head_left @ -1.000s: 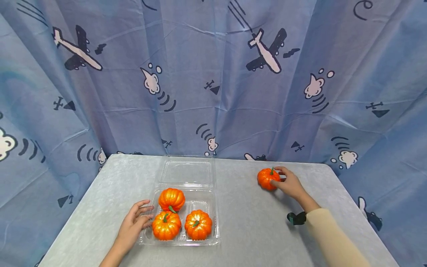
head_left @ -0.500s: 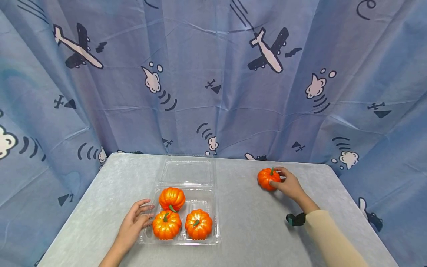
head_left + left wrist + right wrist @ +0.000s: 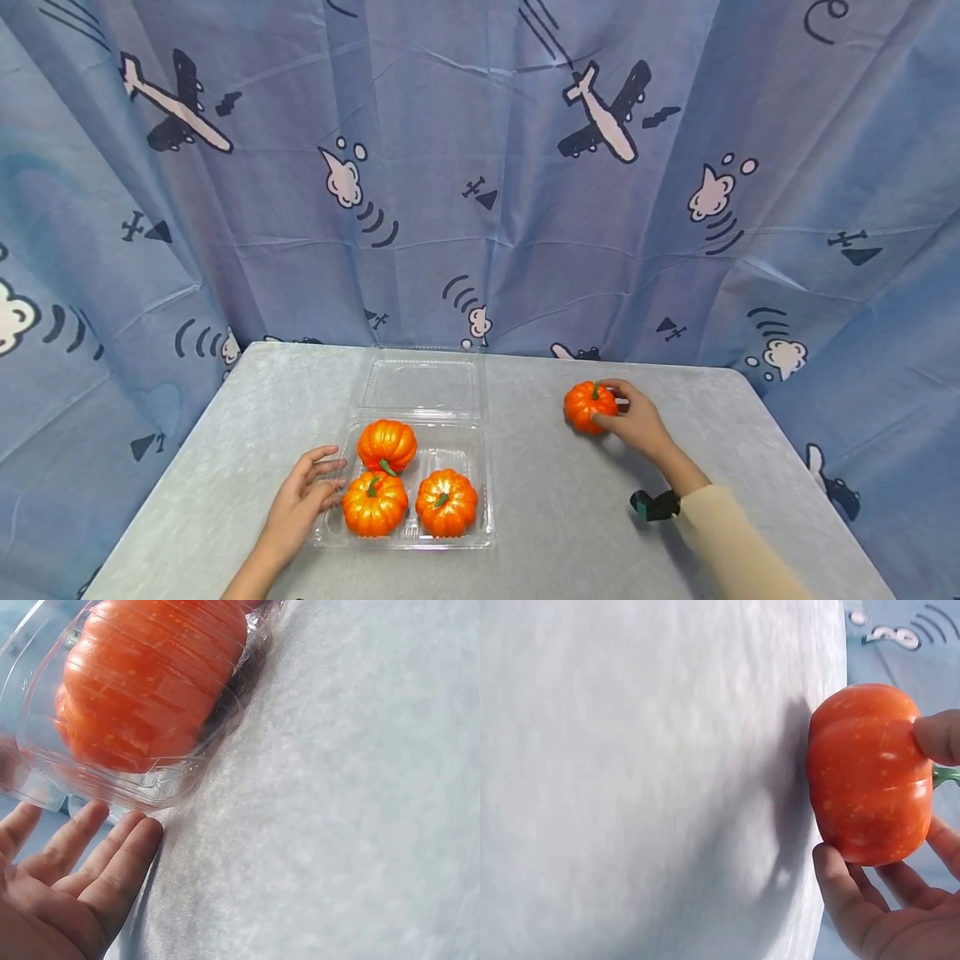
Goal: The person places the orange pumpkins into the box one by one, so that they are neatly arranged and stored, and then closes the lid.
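My right hand (image 3: 636,421) is half closed, thumb and fingers curled in a grip; my left hand (image 3: 296,504), fingers loose, holds nothing. On the desk (image 3: 547,508), at near left beside it, I see the clear box (image 3: 454,446) with three pumpkins (image 3: 375,505), its far right spot free. The fourth pumpkin (image 3: 583,408), at far right, is what my right hand grips. I judge this the pick-up step; next seems to call for steady carrying left to that spot.

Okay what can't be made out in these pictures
Head: right side of held pumpkin, partly covered by right hand.
Head: floor of container, under three pumpkins that hide it.
Right wrist: end of green stem, cut off by right edge.
Left wrist: part of boxed pumpkin, cut off by top edge.
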### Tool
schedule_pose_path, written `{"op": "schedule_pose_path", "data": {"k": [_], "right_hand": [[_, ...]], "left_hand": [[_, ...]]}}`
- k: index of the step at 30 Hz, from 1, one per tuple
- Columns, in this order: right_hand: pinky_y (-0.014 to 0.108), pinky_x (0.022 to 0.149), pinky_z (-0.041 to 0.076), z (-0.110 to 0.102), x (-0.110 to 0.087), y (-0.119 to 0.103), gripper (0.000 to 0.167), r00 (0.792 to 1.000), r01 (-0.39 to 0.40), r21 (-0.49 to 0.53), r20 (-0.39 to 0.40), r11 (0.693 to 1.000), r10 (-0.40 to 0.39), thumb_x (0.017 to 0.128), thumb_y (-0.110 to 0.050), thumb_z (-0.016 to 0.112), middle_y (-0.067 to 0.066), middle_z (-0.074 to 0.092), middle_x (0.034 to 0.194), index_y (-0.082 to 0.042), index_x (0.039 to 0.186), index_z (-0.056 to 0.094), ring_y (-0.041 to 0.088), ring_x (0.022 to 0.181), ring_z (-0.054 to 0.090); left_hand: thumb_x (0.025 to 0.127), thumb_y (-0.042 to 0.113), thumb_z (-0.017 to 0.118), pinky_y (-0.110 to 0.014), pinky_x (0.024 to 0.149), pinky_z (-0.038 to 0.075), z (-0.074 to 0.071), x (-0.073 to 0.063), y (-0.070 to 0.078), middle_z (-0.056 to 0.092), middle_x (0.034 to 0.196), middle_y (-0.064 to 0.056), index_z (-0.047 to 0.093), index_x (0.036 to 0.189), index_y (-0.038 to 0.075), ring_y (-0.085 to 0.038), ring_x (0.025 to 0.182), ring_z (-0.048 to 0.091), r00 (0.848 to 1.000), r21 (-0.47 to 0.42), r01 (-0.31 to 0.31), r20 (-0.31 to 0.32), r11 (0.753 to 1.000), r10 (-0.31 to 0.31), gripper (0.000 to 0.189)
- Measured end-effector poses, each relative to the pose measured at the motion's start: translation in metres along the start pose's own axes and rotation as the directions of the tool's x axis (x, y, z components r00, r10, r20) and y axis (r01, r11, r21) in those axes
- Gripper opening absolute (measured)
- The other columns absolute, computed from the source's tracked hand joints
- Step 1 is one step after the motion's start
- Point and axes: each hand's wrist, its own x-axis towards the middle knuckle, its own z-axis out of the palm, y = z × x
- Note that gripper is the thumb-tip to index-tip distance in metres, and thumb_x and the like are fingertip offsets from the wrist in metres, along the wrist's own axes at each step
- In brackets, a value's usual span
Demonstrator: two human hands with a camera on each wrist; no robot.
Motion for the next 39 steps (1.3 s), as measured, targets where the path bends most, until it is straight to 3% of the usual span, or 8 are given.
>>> {"op": "schedule_pose_path", "data": {"k": [14, 30, 39], "right_hand": [[0.049, 0.088, 0.054, 0.022, -0.017, -0.041, 0.059, 0.987, 0.153, 0.119, 0.029, 0.981, -0.157, 0.080, -0.015, 0.076, 0.024, 0.054, 0.132, -0.005, 0.133, 0.052, 0.040, 0.107, 0.058], [0.037, 0.083, 0.058, 0.041, -0.027, -0.096, 0.061, 0.963, 0.252, 0.215, 0.046, 0.944, -0.267, 0.076, -0.010, 0.079, 0.016, 0.055, 0.132, -0.010, 0.131, 0.054, 0.032, 0.104, 0.060], [0.044, 0.085, 0.057, 0.054, -0.029, -0.117, 0.060, 0.937, 0.321, 0.246, 0.055, 0.914, -0.344, 0.075, -0.008, 0.079, 0.017, 0.056, 0.129, -0.008, 0.130, 0.055, 0.033, 0.107, 0.059]], "left_hand": [[0.094, -0.001, 0.046, -0.027, 0.080, 0.057, 0.000, 0.000, 0.001, 0.053, 0.132, -0.030, 0.042, 0.137, 0.003, -0.014, 0.098, 0.066, 1.000, 0.018, 0.003, 0.000, 1.000, -0.003, 0.043], [0.096, -0.001, 0.044, -0.026, 0.080, 0.057, -0.001, -0.001, 0.001, 0.051, 0.133, -0.030, 0.040, 0.138, 0.002, -0.024, 0.104, 0.065, 1.000, 0.012, -0.002, 0.025, 1.000, 0.002, 0.043], [0.095, -0.002, 0.045, -0.026, 0.080, 0.057, 0.000, -0.001, 0.001, 0.052, 0.132, -0.031, 0.040, 0.138, 0.002, -0.024, 0.103, 0.066, 1.000, 0.015, -0.004, 0.015, 1.000, 0.004, 0.043]]}}
